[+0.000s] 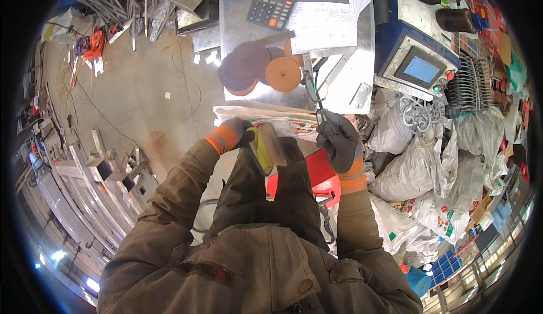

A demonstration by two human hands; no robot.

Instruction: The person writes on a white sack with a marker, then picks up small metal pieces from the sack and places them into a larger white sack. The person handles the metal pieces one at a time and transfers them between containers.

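We are clamping the fingers of our gloved left hand (244, 133) around a yellow piece (261, 150), which is hanging just below them, above our legs, with something brown beside it; both are blurring, so we cannot tell what they are. We are curling the fingers of our gloved right hand (341, 141) around the lower end of a thin tool (318, 100), dark and wiry, which is reaching up past the fingertips and over the near edge of the counter (233, 28). A white sack (240, 111) is stretching between our two hands, along that edge.

Beyond the left fingers, on the counter, a brown disc (243, 71) and an orange disc (291, 80) are lying among others, partly overlapping. Farther ahead of them, a calculator (272, 6) is resting at a tilt, and papers (328, 28) are spreading just to its right, well beyond the right fingers.

Ahead and to the right of the right fingers, a blue and white machine (396, 48) is showing a lit screen (419, 67). Pale bags (401, 170) are piling up to the right of those fingers, and metal bars (85, 170) are lying well left of the left fingers.
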